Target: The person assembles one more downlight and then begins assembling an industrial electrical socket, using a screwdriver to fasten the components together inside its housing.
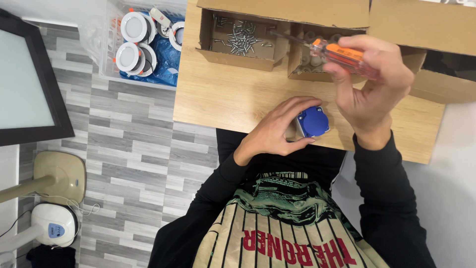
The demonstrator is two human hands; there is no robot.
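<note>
My left hand (277, 126) grips a small grey box with a blue round socket face (313, 121), holding it on the wooden table (223, 94) near its front edge. My right hand (372, 82) is raised above and to the right of it, closed around an orange, clear-handled screwdriver (342, 55). The screwdriver's dark shaft points left, over the cardboard boxes. The two hands are close together but do not touch.
An open cardboard box with several loose screws (241, 39) stands at the back of the table, beside another box of small white parts (310, 62). A larger cardboard box (436, 39) is at right. On the floor, a clear bin holds round white lamps (134, 42).
</note>
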